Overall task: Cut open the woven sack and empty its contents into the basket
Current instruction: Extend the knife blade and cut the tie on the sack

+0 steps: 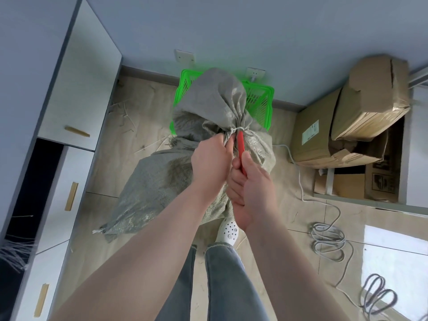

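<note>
The sack (162, 181) stands on the floor (266, 228), its neck bunched and tied with string (238, 129); what it holds is hidden. The left hand (209, 158) has its grip curled tight around the gathered neck just below the tie. Right beside it, the right hand (250, 191) has its grip wrapped around a red tool (240, 144), whose tip reaches up to the string; its blade cannot be made out. Beyond both grips, the sack's loose top flops over a green basket (259, 98) against the wall; its inside is mostly hidden. To the right of the grips sit cardboard boxes (347, 121), one torn open, and coiled cable (328, 237). To the left stand white cabinets (76, 89). Below the grips show jeans and a white shoe (228, 231).
</note>
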A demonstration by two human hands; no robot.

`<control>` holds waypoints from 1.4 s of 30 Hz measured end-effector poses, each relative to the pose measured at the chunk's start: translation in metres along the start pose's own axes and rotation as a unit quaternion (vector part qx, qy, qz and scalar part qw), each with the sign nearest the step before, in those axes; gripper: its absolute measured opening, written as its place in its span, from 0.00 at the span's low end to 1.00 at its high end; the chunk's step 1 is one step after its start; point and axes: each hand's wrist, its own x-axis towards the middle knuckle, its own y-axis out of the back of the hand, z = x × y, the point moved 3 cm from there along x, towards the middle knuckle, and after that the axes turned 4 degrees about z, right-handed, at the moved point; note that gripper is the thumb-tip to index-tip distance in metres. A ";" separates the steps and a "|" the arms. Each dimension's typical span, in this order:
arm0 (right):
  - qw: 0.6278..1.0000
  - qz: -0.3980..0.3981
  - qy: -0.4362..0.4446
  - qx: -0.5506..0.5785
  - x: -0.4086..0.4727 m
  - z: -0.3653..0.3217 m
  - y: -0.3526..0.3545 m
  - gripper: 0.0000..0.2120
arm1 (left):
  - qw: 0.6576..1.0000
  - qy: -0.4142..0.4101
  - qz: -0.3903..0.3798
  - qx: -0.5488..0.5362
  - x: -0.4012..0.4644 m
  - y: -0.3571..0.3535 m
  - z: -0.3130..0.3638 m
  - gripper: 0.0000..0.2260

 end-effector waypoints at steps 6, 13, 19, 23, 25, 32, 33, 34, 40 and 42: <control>0.999 0.026 -0.020 -0.020 0.003 -0.004 0.002 0.17 | 1.000 0.013 -0.014 -0.006 -0.007 -0.004 -0.007 0.19; 0.998 0.048 -0.039 0.012 0.008 -0.015 0.012 0.17 | 0.999 -0.026 -0.046 0.009 -0.027 -0.013 0.001 0.18; 0.996 0.048 -0.077 0.021 -0.019 -0.002 0.021 0.16 | 0.997 -0.009 -0.068 0.021 -0.029 -0.015 -0.007 0.18; 0.999 -0.008 0.038 0.022 -0.011 -0.066 0.007 0.16 | 0.989 0.112 -0.081 0.048 -0.030 -0.010 -0.059 0.19; 0.997 -0.013 0.071 0.025 0.000 -0.104 0.006 0.16 | 0.990 0.106 -0.082 0.047 -0.040 -0.004 -0.081 0.19; 0.987 0.052 -0.057 -0.139 0.013 -0.029 0.023 0.16 | 0.999 0.008 -0.045 -0.018 -0.037 0.003 -0.057 0.20; 0.982 0.048 -0.063 -0.172 0.015 -0.018 0.025 0.15 | 0.999 0.002 -0.048 -0.018 -0.037 0.004 -0.058 0.19; 0.976 0.046 -0.059 -0.204 0.017 -0.010 0.025 0.15 | 0.999 -0.003 -0.051 -0.017 -0.037 0.004 -0.060 0.18; 0.902 0.150 0.100 -0.392 0.045 -0.015 0.015 0.17 | 0.997 -0.036 -0.071 -0.022 -0.043 0.001 -0.069 0.12; 0.878 0.161 0.148 -0.426 0.055 -0.019 0.005 0.17 | 0.991 -0.062 -0.110 -0.046 -0.048 0.001 -0.068 0.13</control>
